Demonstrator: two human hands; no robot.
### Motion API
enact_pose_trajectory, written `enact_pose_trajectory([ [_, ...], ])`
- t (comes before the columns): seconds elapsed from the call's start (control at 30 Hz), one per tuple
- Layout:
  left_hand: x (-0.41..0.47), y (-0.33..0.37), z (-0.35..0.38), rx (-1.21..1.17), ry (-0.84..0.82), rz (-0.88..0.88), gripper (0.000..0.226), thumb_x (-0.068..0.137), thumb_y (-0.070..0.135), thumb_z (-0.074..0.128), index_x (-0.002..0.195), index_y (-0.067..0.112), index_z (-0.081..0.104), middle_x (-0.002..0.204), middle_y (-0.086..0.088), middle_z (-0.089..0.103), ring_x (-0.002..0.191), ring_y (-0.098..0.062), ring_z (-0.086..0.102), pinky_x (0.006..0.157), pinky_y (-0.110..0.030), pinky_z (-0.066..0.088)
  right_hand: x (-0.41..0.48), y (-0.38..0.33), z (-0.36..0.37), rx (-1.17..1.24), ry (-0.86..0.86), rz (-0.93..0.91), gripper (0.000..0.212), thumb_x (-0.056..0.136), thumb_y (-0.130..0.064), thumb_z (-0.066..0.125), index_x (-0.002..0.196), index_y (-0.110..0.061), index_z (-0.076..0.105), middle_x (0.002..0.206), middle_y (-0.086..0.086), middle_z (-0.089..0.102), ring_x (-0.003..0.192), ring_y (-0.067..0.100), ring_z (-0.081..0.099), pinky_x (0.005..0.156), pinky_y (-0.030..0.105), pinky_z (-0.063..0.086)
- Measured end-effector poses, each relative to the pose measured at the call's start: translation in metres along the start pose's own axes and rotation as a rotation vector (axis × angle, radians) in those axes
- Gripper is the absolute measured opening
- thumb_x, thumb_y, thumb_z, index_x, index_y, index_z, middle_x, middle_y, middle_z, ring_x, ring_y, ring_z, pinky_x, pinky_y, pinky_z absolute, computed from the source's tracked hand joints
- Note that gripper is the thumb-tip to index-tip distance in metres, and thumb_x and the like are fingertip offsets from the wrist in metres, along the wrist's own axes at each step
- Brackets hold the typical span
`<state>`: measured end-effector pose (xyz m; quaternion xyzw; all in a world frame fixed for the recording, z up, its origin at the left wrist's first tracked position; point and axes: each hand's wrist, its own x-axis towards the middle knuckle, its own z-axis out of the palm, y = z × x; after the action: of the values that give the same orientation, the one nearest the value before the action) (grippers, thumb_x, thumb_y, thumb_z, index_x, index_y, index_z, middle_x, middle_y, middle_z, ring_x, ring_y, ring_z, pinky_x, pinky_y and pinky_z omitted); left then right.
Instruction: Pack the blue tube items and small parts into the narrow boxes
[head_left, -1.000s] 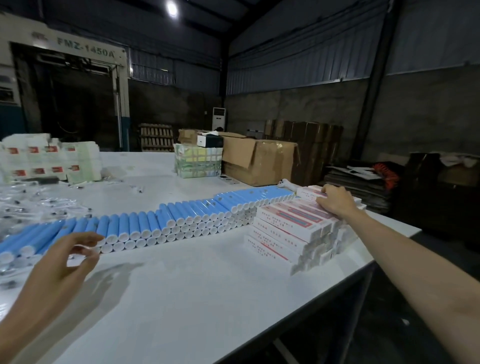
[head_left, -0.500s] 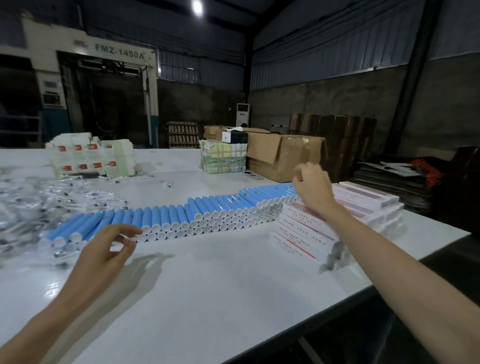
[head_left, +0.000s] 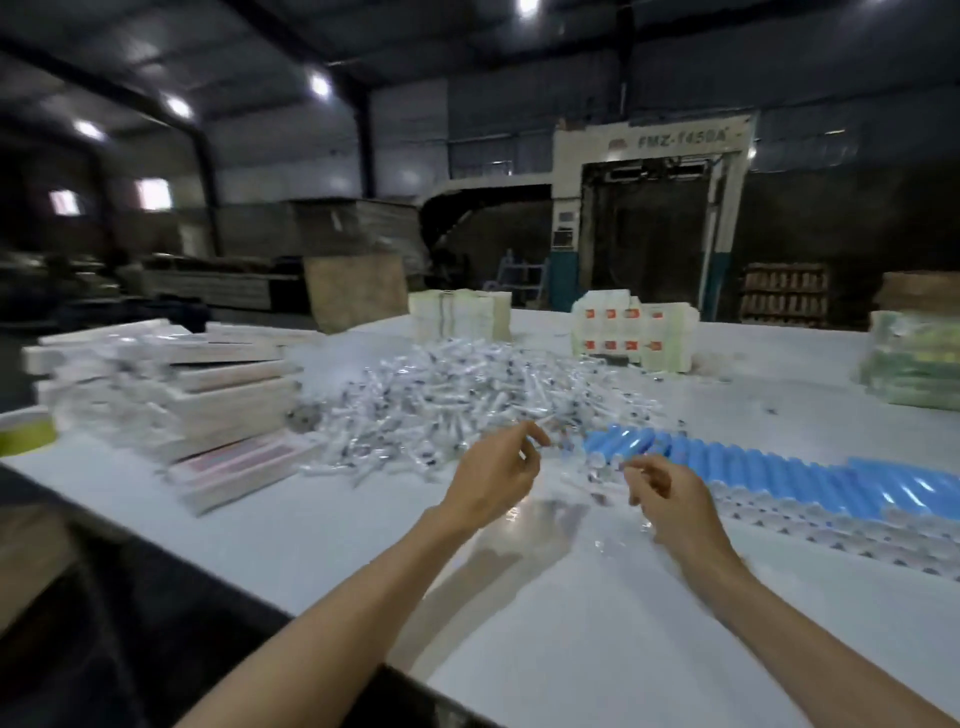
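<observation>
Many smooth cylindrical blue tubes (head_left: 753, 467), crinkly wrapped parts (head_left: 441, 395)

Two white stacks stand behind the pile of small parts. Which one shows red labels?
The right-hand white stack: red squares dot its near face in two rows. The left stack shows only plain pale sides, with no red on it.

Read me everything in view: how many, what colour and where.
table: one, white, foreground
blue tubes: one long row, uncountable, right
small parts: one heap, clear-white, centre
narrow boxes: one stack, white-red, left
labelled white block: one, red labels, far side
plain white block: one, far centre
green bundle: one, far right
machine: one, white, behind table
left hand: fingers curled, near heap
right hand: fingers curled, by tube row's end
</observation>
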<state>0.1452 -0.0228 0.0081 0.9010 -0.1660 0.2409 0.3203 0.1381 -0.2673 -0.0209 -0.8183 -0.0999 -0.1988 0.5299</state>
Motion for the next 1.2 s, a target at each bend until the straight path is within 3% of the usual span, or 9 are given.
enact_pose_trajectory([
  [0.1,-0.009,-0.058,-0.056,0.194,0.055,-0.065,0.026,0.1,0.012,0.059,0.121,0.023,0.067,0.104,0.004,0.073,0.098,-0.017,0.064,0.081,-0.038,0.051,-0.004,0.016,0.018,-0.055,-0.068,-0.02,0.025,0.098,-0.005,0.066,0.09,-0.027,0.074,0.068,0.002,0.071,0.063,0.02,0.064,0.063,0.039,0.053],
  [0.33,-0.025,-0.153,-0.166,0.723,0.02,-0.445,0.039,0.107,0.025,0.052,0.144,0.012,0.051,0.146,-0.014,0.054,0.133,-0.035,0.05,0.105,-0.044,0.042,-0.004,0.015,0.019,-0.084,-0.11,-0.092,0.027,0.097,-0.003,0.066,0.087,-0.025,0.076,0.072,0.0,0.072,0.064,0.015,0.068,0.065,0.036,0.053],
  [0.43,-0.041,-0.177,-0.185,0.759,-0.045,-0.589,0.055,0.11,0.038,0.048,0.153,0.005,0.04,0.155,-0.02,0.044,0.143,-0.038,0.041,0.116,-0.048,0.035,-0.005,0.011,0.02,-0.07,-0.121,-0.099,0.029,0.097,-0.001,0.066,0.087,-0.026,0.075,0.071,0.001,0.072,0.066,0.02,0.07,0.066,0.036,0.053],
  [0.57,-0.053,-0.194,-0.185,0.9,-0.157,-0.551,0.042,0.114,0.038,0.042,0.138,0.006,0.055,0.142,-0.016,0.049,0.131,-0.035,0.045,0.111,-0.045,0.041,-0.009,0.005,0.018,-0.046,-0.121,-0.103,0.026,0.097,-0.003,0.065,0.087,-0.025,0.076,0.072,-0.003,0.071,0.063,0.008,0.066,0.062,0.024,0.05],
  [0.67,-0.05,-0.197,-0.184,0.89,-0.177,-0.557,0.039,0.115,0.033,0.042,0.138,0.006,0.057,0.141,-0.018,0.048,0.13,-0.037,0.047,0.109,-0.044,0.041,-0.01,0.003,0.016,-0.027,-0.129,-0.098,0.026,0.097,-0.005,0.066,0.087,-0.026,0.076,0.072,-0.003,0.07,0.063,0.007,0.065,0.065,0.028,0.051],
  [0.9,-0.036,-0.192,-0.185,0.745,-0.233,-0.689,0.056,0.104,0.034,0.063,0.148,0.007,0.04,0.156,-0.026,0.042,0.143,-0.045,0.042,0.116,-0.053,0.039,-0.013,-0.001,0.015,-0.035,-0.138,-0.096,0.026,0.098,-0.003,0.064,0.089,-0.025,0.076,0.071,0.0,0.07,0.065,0.009,0.065,0.065,0.028,0.05],
  [0.97,-0.034,-0.192,-0.183,0.703,-0.168,-0.697,0.051,0.1,0.028,0.069,0.139,0.005,0.046,0.149,-0.025,0.049,0.137,-0.044,0.047,0.114,-0.053,0.041,-0.014,-0.002,0.014,-0.033,-0.138,-0.097,0.025,0.098,-0.003,0.064,0.091,-0.024,0.077,0.071,0.002,0.07,0.066,0.012,0.066,0.068,0.033,0.052],
  [1.1,-0.034,-0.185,-0.19,0.676,-0.093,-0.692,0.019,0.093,0.021,0.073,0.088,0.007,0.061,0.114,-0.023,0.069,0.112,-0.042,0.063,0.102,-0.052,0.052,-0.014,0.0,0.014,-0.064,-0.136,-0.105,0.024,0.1,-0.005,0.063,0.092,-0.024,0.075,0.072,0.0,0.07,0.069,0.015,0.067,0.07,0.039,0.054],
  [1.2,-0.033,-0.171,-0.198,0.646,0.072,-0.642,0.02,0.093,0.02,0.074,0.089,0.002,0.068,0.1,-0.018,0.069,0.1,-0.041,0.067,0.084,-0.048,0.056,-0.012,0.001,0.017,-0.186,-0.142,-0.161,0.017,0.102,-0.015,0.063,0.097,-0.028,0.073,0.075,-0.008,0.068,0.071,0.008,0.063,0.069,0.036,0.053],
])
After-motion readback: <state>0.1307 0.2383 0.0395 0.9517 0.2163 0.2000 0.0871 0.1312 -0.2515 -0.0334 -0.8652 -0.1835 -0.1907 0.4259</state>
